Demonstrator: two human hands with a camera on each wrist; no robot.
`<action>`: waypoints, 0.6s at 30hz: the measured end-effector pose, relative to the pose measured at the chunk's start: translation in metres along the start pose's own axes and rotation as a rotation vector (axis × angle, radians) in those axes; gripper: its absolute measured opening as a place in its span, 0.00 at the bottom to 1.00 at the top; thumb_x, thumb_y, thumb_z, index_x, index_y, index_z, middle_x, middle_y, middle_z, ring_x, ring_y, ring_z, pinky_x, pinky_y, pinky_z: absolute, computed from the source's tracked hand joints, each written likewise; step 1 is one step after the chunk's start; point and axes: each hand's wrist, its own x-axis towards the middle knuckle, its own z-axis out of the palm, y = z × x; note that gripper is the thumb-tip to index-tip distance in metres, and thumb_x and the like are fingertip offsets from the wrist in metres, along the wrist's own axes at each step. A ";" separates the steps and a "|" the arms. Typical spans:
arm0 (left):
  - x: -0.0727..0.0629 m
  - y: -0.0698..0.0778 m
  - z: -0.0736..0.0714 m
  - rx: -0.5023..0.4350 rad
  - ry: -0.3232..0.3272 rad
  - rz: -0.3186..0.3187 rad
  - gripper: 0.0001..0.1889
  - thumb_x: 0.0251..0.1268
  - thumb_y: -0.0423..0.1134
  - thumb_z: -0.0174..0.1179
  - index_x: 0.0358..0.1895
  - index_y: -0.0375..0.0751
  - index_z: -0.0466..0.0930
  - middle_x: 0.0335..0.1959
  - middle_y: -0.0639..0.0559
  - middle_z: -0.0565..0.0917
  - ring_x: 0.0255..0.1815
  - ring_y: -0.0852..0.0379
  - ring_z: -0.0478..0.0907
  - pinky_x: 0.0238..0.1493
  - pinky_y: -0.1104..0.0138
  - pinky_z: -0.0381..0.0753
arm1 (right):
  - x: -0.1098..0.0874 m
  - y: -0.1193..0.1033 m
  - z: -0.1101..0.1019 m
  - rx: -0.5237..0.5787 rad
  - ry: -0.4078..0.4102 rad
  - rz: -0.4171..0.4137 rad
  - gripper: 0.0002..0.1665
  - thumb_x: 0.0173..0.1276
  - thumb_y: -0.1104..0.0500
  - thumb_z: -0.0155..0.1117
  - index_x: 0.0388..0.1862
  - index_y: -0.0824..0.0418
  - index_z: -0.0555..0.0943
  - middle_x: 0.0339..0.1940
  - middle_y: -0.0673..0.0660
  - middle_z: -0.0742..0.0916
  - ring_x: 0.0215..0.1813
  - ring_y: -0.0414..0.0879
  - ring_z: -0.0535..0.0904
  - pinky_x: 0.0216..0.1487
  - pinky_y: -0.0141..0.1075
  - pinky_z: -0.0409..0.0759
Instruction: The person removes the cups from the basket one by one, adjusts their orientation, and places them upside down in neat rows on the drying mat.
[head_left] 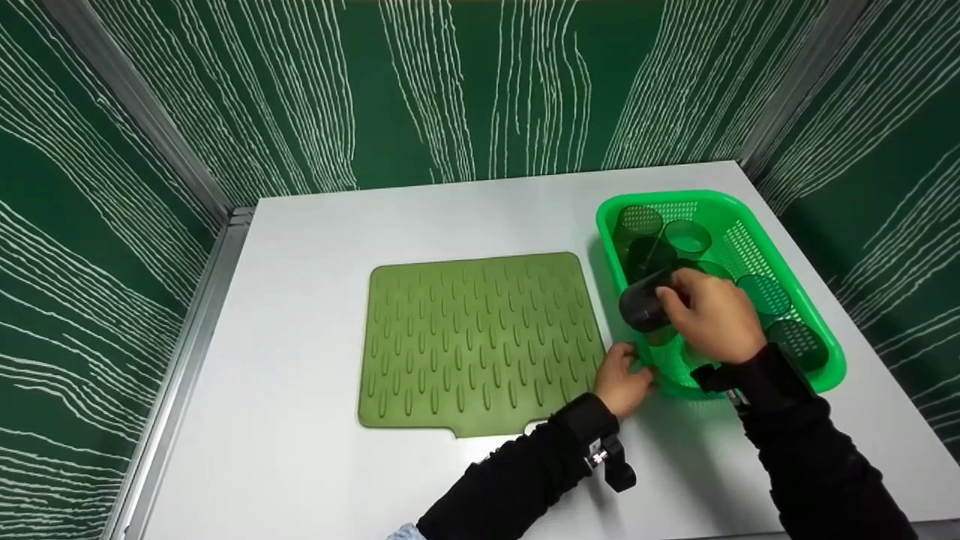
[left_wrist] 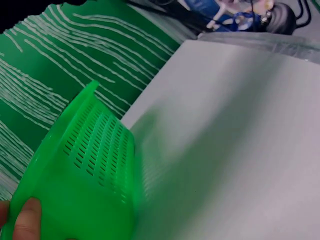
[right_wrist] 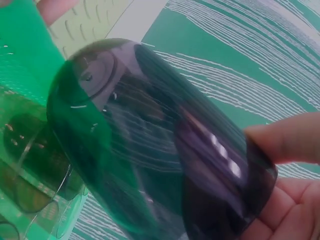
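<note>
My right hand (head_left: 712, 315) grips a dark, see-through tumbler (head_left: 643, 304) and holds it tilted above the green plastic basket (head_left: 838, 367). In the right wrist view the tumbler (right_wrist: 150, 140) has a rounded base pointing up and left, with the fingers at its other end. My left hand (head_left: 624, 381) pinches the basket's near left corner. The left wrist view shows fingertips (left_wrist: 28, 222) on the rim of the basket (left_wrist: 75, 200). Several tinted cups (head_left: 763, 294) lie or stand inside the basket, partly hidden by my right hand.
A green ridged drying mat (head_left: 480, 345) lies flat on the white table (head_left: 300, 337), left of the basket. Green walls (head_left: 525, 90) with white wavy lines enclose the back and sides. Beyond one table edge, cables and other items (left_wrist: 240, 17) appear.
</note>
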 end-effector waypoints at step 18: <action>-0.012 -0.006 -0.018 -0.128 -0.042 -0.040 0.20 0.72 0.20 0.58 0.64 0.31 0.72 0.69 0.35 0.79 0.55 0.45 0.86 0.58 0.54 0.91 | 0.001 -0.034 0.038 0.163 -0.013 -0.101 0.12 0.82 0.67 0.64 0.33 0.62 0.77 0.21 0.48 0.69 0.23 0.36 0.60 0.31 0.34 0.58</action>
